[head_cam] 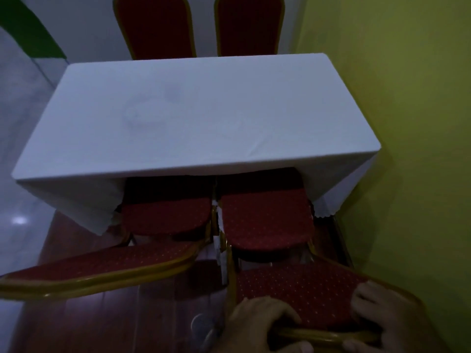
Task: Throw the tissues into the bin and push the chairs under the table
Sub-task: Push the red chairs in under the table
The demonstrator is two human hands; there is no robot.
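A table [178, 110] draped in a white cloth fills the middle of the head view. Two red chairs with gold frames stand at its near side, their seats partly under the cloth. My left hand [260, 324] and my right hand [382, 314] both grip the top of the backrest of the near right chair [300, 284]. The near left chair [163, 215] stands beside it, its backrest [102, 266] angled toward the left. Two more red chairs, the far left chair [155, 26] and the far right chair [248, 24], stand tucked in behind the table. No tissues or bin are in sight.
A yellow-green wall [395, 123] runs close along the table's right end. The floor under the near chairs is dark red wood [102, 322]; pale tiles [17, 212] lie to the left. The scene is dim.
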